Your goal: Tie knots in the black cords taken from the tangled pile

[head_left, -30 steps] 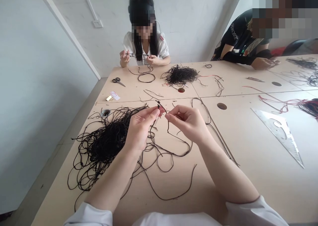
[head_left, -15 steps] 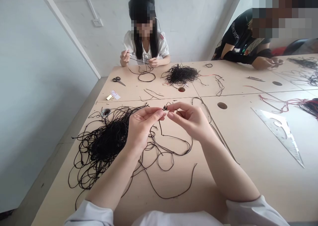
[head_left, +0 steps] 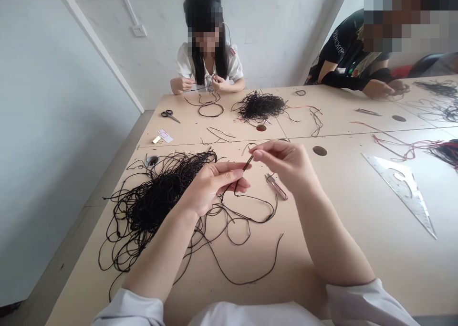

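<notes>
Left hand: the left hand [head_left: 209, 187] grasps a black cord [head_left: 248, 162] between thumb and fingers, the lower fingers spread loosely.
Right hand: the right hand [head_left: 286, 166] pinches the same cord higher up, at thumb and fingertip.
Cord: above the table [head_left: 375, 249], spanning the short gap between the hands; it slants up to the right and looks doubled, though knots are too small to tell.
Step in hand: seemingly lining up or drawing along the strands by fingertip.
Next move calls for: probably a firm left pinch and fine right-hand control, clear of nearby strands.
Heap: a tangled cord pile [head_left: 157, 199] lies beside the left hand.
Tool: a small pinkish tool [head_left: 276, 186] lies near the right hand.
Farther right: a clear triangle ruler [head_left: 417, 211].
</notes>
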Demonstrator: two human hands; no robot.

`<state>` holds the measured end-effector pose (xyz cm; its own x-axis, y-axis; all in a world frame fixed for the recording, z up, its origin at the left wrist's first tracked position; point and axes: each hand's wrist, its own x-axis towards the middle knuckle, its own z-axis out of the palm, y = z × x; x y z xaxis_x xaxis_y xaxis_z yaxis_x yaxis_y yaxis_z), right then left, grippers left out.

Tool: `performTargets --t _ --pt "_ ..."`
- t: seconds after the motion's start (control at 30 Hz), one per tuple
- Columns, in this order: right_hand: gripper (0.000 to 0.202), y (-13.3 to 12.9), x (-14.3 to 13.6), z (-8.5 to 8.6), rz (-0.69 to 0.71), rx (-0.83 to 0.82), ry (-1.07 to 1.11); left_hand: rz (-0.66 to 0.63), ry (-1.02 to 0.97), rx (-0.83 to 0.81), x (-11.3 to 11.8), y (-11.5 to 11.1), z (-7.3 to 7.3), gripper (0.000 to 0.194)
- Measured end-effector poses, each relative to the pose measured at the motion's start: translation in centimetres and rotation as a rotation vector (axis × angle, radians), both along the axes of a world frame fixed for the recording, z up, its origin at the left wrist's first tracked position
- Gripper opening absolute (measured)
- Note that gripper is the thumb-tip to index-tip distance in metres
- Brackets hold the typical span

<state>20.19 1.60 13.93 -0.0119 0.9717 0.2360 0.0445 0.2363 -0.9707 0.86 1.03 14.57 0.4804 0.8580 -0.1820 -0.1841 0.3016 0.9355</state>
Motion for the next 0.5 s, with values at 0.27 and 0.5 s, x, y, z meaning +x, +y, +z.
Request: performTargets --t 0.27,0.5 --pt "0.022 1.0 6.2 0.9 -0.275 0.049 0.044 -0.254 0.180 0.080 -1.3 0.6 0.0 0.020" --pt "0.015 0.9 8.4 1.2 -0.378 0.085 0.132 -0.325 0.237 0.088 -1.9 0.8 0.5 0.027"
